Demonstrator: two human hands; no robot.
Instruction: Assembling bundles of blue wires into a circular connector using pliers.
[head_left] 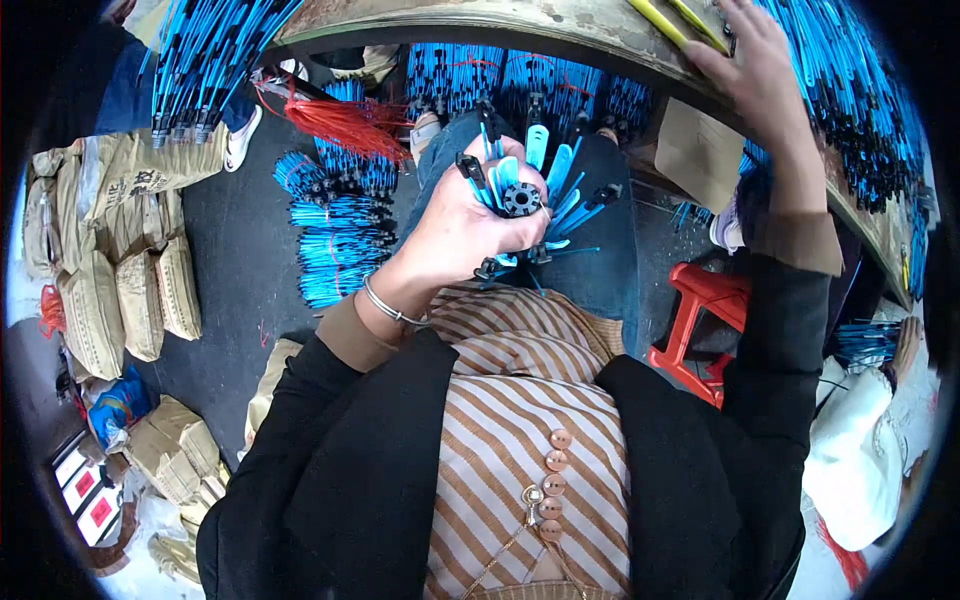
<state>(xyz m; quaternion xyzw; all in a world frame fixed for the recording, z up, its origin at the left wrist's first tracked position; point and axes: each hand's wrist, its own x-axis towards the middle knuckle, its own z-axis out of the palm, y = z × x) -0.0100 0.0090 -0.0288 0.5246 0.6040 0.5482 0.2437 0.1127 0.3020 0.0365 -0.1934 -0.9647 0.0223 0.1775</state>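
My left hand (pixel 480 215) is wrapped round a blue-and-black assembly that looks like an umbrella frame (pixel 521 199). Its round black notched hub faces up, and blue strips with black joints fan out around it above my lap. At the upper right, my right hand (pixel 750 75) reaches over the wooden table's edge with fingers stretched and apart. Beside its thumb lies a tool with yellow handles (pixel 660 22), perhaps pliers; whether they touch is unclear. A large heap of blue ribs with black joints (pixel 850 90) lies just right of that hand.
The curved wooden table (pixel 520 28) runs across the top. More tied blue bundles (pixel 340 250) and red strings (pixel 350 125) are left of my knees. Tan sacks (pixel 95 300) stand far left; a red stool (pixel 690 320) and cardboard (pixel 700 155) are right. Another person's white sleeve (pixel 855 455) shows lower right.
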